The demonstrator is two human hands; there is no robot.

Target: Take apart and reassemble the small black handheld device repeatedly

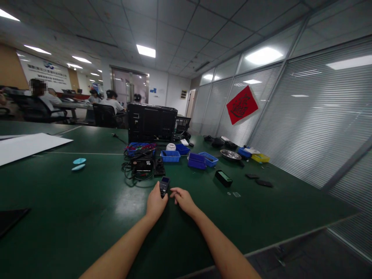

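A small black handheld device (164, 185) with a dark screen at its top and keys below is gripped by my left hand (156, 201), thumb on one side and fingers on the other. Just to its right, my right hand (183, 198) hovers low over the table with loosely bent fingers apart and nothing visible in them. Its fingertips point at the device but do not touch it. A black adapter-like box (142, 165) with tangled cables lies beyond my left hand, beside a small black stand (159, 167).
Several blue bins (171, 156) and a baseball (171, 147) stand farther back, before a large black monitor (152, 122). At right are a black-and-green box (223, 178), a metal plate (230, 154) and a yellow bin (260, 157). Light-blue dishes (79, 161) lie left on the green table (95, 201).
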